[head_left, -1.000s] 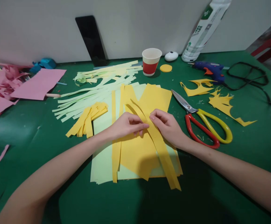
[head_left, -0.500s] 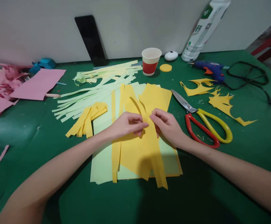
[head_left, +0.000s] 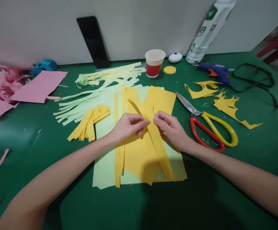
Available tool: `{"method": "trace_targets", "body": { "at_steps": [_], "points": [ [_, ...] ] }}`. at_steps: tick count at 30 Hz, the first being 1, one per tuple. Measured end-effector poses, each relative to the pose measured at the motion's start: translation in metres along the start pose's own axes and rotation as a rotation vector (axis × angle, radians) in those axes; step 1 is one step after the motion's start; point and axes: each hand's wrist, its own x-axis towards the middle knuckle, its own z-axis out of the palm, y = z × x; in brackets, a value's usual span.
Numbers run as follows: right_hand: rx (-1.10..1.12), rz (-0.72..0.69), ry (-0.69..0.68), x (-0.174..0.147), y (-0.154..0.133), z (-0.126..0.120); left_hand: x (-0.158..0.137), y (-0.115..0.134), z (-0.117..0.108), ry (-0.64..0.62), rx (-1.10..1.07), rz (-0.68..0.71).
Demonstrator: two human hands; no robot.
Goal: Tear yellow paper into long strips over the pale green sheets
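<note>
A pair of yellow paper strips (head_left: 159,150) runs between my hands, lower ends spread out toward the front right and one upper end curling up to the left. My left hand (head_left: 132,126) pinches the strips from the left with thumb and fingertips. From the other side, my right hand (head_left: 167,126) is closed in a pinch at their right edge. Beneath lie yellow paper pieces (head_left: 136,156) on a stack of pale green sheets (head_left: 105,159). Narrow yellow strips (head_left: 117,153) lie left of my fingers; parts of the held strips are hidden behind them.
Scissors (head_left: 196,113) lie right of the stack, near yellow scraps (head_left: 203,89) and a glue gun (head_left: 214,72) with a black cord. Green strips (head_left: 93,102), a bundle of yellow strips (head_left: 88,123) and pink paper (head_left: 40,86) lie left. A paper cup (head_left: 154,64) stands behind.
The held strips have swung, their lower ends shifting slightly right and away from the table's front. Their curled upper end has moved left. Both hands have shifted only a little.
</note>
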Motion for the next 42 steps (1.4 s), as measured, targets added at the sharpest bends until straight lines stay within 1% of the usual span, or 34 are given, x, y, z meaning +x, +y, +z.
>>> {"method": "trace_targets", "body": {
  "at_steps": [1,4,6,14,19,20,24,29,34,38,40,42],
  "points": [
    [-0.014,-0.004,-0.004,-0.0001,-0.0006,-0.0002,0.0003,0.0003,-0.0001,-0.004,-0.008,-0.004],
    [-0.044,-0.009,0.002,-0.0001,-0.0016,-0.0003,0.001,0.0003,0.0001,-0.09,-0.022,-0.002],
    [-0.054,-0.006,0.012,0.0002,-0.0015,0.0001,0.0011,-0.0004,0.0004,-0.114,-0.009,0.011],
    [-0.072,-0.003,0.052,0.001,-0.0007,0.0003,0.0002,-0.0017,0.0006,-0.032,0.026,0.026],
    [-0.066,-0.017,0.02,0.0004,-0.0022,-0.0006,-0.0005,-0.0012,0.0008,0.01,0.034,0.021],
    [-0.065,-0.018,0.014,0.0002,-0.0023,-0.0006,-0.0005,-0.0011,0.0007,-0.002,0.036,0.025],
    [-0.047,-0.007,0.013,0.0002,-0.0019,0.0,0.0004,-0.0014,0.0003,-0.118,0.042,0.065],
    [-0.012,0.021,0.035,0.001,-0.0004,0.0012,0.0017,-0.002,0.0004,-0.089,0.056,0.098],
    [0.015,0.029,0.037,0.0015,0.0008,0.0012,0.001,-0.0024,0.0008,-0.041,0.053,0.064],
    [-0.002,0.004,0.014,0.0009,-0.0011,0.0001,0.001,-0.0027,0.001,0.032,0.044,0.042],
    [-0.018,-0.004,0.013,0.0006,-0.0022,-0.0001,0.0011,-0.0027,0.0012,0.0,0.031,0.031],
    [-0.026,-0.004,0.016,0.0005,-0.0027,0.0,0.0011,-0.0026,0.0013,-0.068,0.023,0.021]
  ]
}}
